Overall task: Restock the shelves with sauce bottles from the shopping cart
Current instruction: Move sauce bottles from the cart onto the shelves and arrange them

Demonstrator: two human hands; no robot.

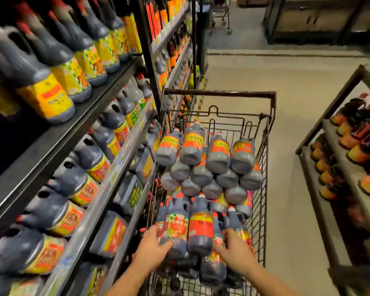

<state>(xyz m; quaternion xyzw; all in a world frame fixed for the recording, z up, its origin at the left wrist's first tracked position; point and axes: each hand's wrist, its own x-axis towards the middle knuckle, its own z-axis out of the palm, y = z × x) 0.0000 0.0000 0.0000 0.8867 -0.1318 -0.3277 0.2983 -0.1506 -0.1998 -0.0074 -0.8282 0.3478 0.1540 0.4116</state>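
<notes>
A wire shopping cart (265, 146) stands in the aisle, piled with several dark sauce bottles with red and yellow labels. Two bottles lie on top at the near end: one with a green-edged label (175, 225) and one with a red label (201, 227). My left hand (156, 244) curls round the lower left side of the green-edged bottle. My right hand (233, 248) rests with spread fingers on the bottles to the right of the red-labelled one. The shelves (107, 174) on the left carry rows of similar handled bottles.
A second shelf unit (329, 163) with bottles stands at the right. Bare concrete floor runs between it and the cart. Another cart (221, 16) stands far down the aisle. The cart's dark handle bar (220, 94) is at the far end.
</notes>
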